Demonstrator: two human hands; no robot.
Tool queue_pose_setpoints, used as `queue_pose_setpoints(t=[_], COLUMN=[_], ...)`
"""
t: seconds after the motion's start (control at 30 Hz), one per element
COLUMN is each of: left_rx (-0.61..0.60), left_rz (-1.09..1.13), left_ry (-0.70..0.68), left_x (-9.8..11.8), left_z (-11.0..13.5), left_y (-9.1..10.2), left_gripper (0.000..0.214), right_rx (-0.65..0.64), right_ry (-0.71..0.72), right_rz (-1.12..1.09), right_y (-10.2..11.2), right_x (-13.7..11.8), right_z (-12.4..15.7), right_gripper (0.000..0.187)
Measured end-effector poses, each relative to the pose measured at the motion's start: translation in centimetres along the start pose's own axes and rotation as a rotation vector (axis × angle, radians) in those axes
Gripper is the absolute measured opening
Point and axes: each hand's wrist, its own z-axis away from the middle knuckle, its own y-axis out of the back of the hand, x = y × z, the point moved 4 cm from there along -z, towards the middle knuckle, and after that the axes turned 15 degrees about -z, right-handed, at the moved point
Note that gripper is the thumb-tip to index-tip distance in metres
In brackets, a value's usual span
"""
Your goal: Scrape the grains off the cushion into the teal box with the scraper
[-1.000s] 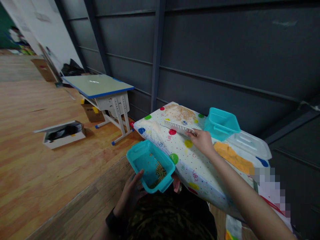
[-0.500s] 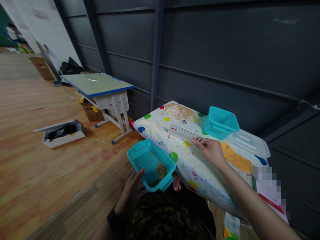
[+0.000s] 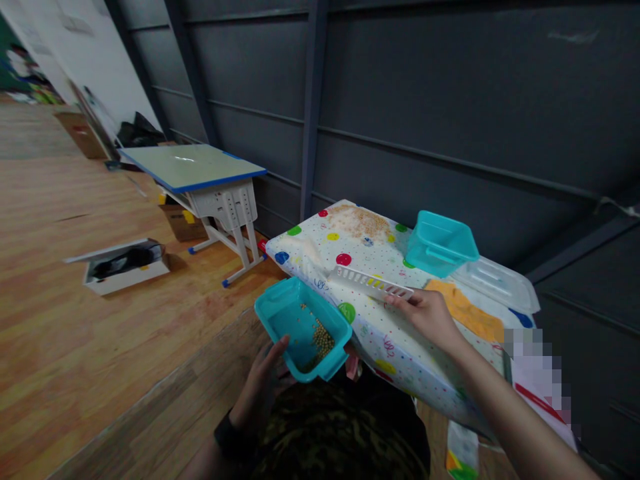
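Observation:
My left hand (image 3: pixel 263 383) grips a teal plastic tub (image 3: pixel 301 327) at the table's near edge; a small heap of yellowish beans lies in its lower corner. Fingers of my right hand (image 3: pixel 427 312) pinch one end of a white slotted plastic strip (image 3: pixel 373 283), which lies low across the dotted tablecloth (image 3: pixel 385 333). Farther back on the cloth, a spread of pale grains (image 3: pixel 359 223) sits near the far corner. A second teal tub (image 3: pixel 439 243) stands behind the strip.
A clear plastic lid (image 3: pixel 497 283) and an orange cloth (image 3: pixel 470 313) lie at the right of the table. A blue-edged desk (image 3: pixel 197 170) stands to the left on the wooden floor, with an open white box (image 3: pixel 125 265) nearby. A dark panelled wall runs behind.
My right hand has drawn the white strip back from the grain spread toward the near edge of the table. The teal tub in my left hand has barely moved.

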Motion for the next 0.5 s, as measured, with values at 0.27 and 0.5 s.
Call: queue_pose_setpoints(t=[0.27,0.5], left_rx=[-0.008,0.002], left_rz=[-0.048,-0.002], left_ry=[-0.002,0.021], left_x=[0.2,0.3], left_z=[0.1,0.1], left_y=[-0.2,-0.1], left_gripper=[0.066,0.066], right_rx=[0.077,0.229], right_ry=[-0.035,0.026], right_rz=[-0.071,0.189], right_y=[1.1,2.1], right_x=[0.0,1.9], right_z=[-0.1,-5.8], right_gripper=[0.063,0.061])
